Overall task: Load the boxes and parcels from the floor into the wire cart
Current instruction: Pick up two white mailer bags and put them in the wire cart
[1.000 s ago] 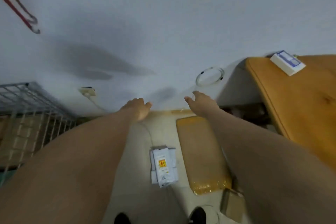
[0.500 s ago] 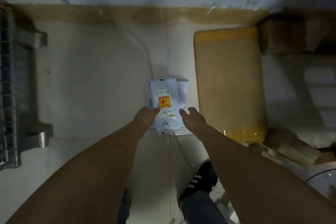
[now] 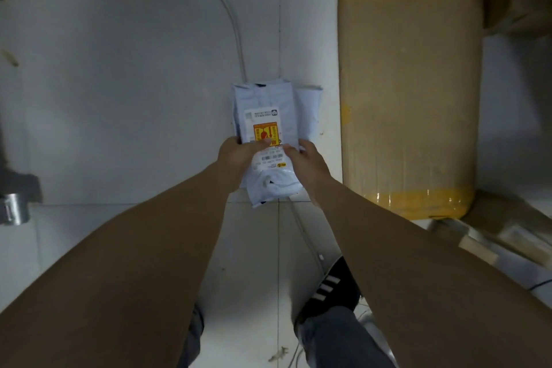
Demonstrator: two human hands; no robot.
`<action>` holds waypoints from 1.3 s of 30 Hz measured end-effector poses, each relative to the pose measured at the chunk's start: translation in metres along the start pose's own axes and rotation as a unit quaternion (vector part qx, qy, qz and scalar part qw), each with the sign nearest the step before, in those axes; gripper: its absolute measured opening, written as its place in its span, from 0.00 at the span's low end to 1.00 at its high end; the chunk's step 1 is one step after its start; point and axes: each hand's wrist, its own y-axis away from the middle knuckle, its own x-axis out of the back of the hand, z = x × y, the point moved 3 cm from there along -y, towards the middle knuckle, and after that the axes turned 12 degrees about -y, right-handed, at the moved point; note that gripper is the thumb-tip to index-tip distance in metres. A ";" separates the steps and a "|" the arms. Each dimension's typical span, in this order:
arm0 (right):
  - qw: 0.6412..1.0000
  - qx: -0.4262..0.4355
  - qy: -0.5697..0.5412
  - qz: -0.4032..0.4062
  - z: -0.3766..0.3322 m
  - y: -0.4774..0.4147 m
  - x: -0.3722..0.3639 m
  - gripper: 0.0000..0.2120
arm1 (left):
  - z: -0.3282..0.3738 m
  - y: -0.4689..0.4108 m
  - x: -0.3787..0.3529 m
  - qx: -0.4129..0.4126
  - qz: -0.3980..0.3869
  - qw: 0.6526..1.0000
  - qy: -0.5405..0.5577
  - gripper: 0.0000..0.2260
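Both hands, previously only reaching, are now pinching one white parcel (image 3: 265, 140): left hand (image 3: 236, 155), right hand (image 3: 304, 161); possibly a second parcel beneath; one cardboard box (image 3: 409, 92) lying beside

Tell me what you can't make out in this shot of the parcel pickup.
- White parcel: the head view shows the left hand and right hand covering its near label; print too small to read.
- Second parcel beneath: mostly hidden.
- Brown box: far end cut by the frame.
- Wire cart: out of frame.
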 end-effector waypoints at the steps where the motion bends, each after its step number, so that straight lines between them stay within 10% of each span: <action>1: 1.000 -0.005 0.000 -0.010 0.001 0.002 0.001 0.20 | -0.002 -0.001 0.005 0.002 -0.002 1.000 -0.003 0.07; 11: 0.995 -0.002 0.016 0.102 0.015 -0.022 0.025 0.26 | -0.016 -0.023 0.030 -0.032 0.044 0.998 -0.021 0.27; 21: 0.993 -0.024 -0.104 0.053 -0.008 -0.063 0.027 0.45 | 0.000 -0.031 0.025 -0.058 -0.032 0.997 -0.026 0.11; 30: 0.997 0.018 -0.016 0.070 -0.026 -0.049 0.034 0.53 | 0.005 -0.020 0.030 -0.028 -0.064 0.997 -0.012 0.26; 39: 0.988 0.116 0.042 0.094 -0.104 -0.007 0.036 0.35 | 0.067 0.029 0.047 -0.068 -0.033 0.997 0.022 0.23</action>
